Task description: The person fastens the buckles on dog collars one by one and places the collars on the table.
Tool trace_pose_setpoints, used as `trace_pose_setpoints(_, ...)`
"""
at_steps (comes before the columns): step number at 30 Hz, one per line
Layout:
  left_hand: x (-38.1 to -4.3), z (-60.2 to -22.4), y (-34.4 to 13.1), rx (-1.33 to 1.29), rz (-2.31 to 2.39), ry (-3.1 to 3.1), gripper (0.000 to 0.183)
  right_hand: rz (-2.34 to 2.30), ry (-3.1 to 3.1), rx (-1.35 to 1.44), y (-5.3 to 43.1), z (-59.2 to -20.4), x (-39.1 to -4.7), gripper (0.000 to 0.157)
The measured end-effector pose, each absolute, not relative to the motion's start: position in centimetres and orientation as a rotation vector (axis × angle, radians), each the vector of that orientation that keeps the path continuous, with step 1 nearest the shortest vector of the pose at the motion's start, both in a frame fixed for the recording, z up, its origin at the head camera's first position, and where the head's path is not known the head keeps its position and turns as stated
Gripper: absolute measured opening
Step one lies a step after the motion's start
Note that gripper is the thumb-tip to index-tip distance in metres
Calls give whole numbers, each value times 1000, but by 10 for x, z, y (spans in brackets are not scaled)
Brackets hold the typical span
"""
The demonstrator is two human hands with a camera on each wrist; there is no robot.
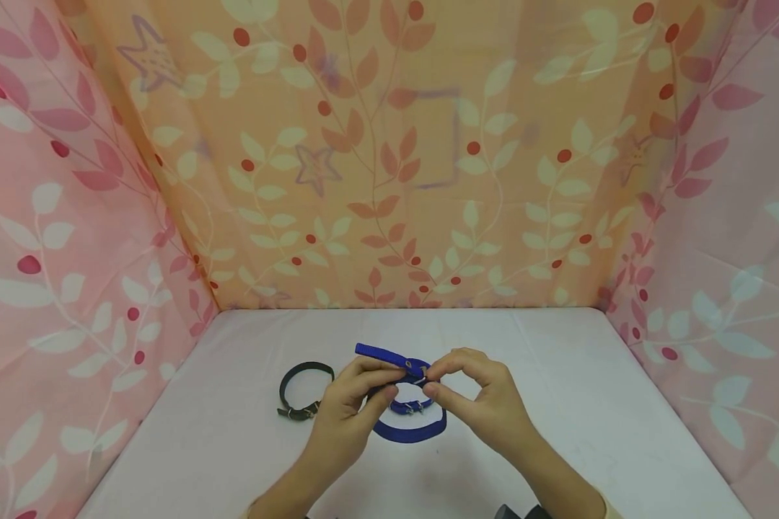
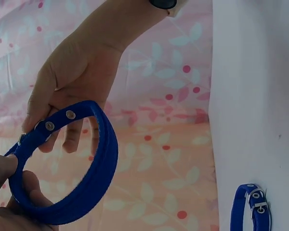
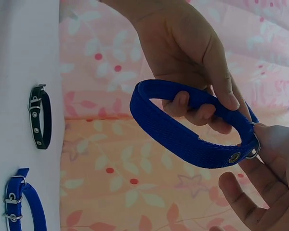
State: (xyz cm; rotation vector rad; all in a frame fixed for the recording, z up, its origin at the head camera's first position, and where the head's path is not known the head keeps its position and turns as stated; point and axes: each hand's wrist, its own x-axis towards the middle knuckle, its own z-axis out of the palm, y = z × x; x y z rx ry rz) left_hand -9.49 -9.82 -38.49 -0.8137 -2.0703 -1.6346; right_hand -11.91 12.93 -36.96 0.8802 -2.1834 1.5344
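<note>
A blue buckle collar (image 1: 410, 435) is held in the air between both hands, bent into a loop. My left hand (image 1: 350, 398) grips its strap near the buckle, fingers curled behind the band in the right wrist view. With thumb and forefinger my right hand (image 1: 483, 393) pinches the collar by the metal ring and buckle, which the fingertips partly cover. The strap's free end (image 1: 378, 353) points up to the left. Metal eyelets (image 2: 49, 126) show along the band. A second blue collar (image 1: 402, 409) lies on the table behind the held loop.
A black collar (image 1: 306, 366), buckled into a loop, lies on the white table (image 1: 558, 404) left of my left hand. Leaf-patterned cloth walls (image 1: 376, 180) enclose the table at the back and both sides.
</note>
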Motion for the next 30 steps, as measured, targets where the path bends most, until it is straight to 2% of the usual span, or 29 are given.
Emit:
trace_pose_setpoints(11, -96, -385, -98, -859, -1519, -2038, 30, 1497, -2146, 892, 130, -372, -122, 21)
trace_pose_setpoints(22, -96, -387, -95, -993, -1429, -2110, 31, 1419, -2004, 990, 125, -373, -118, 34)
trace_pose_setpoints(30, -96, -388, -94, -1022, -1402, -2110, 30, 1418, -2050, 991, 125, -373, -116, 33)
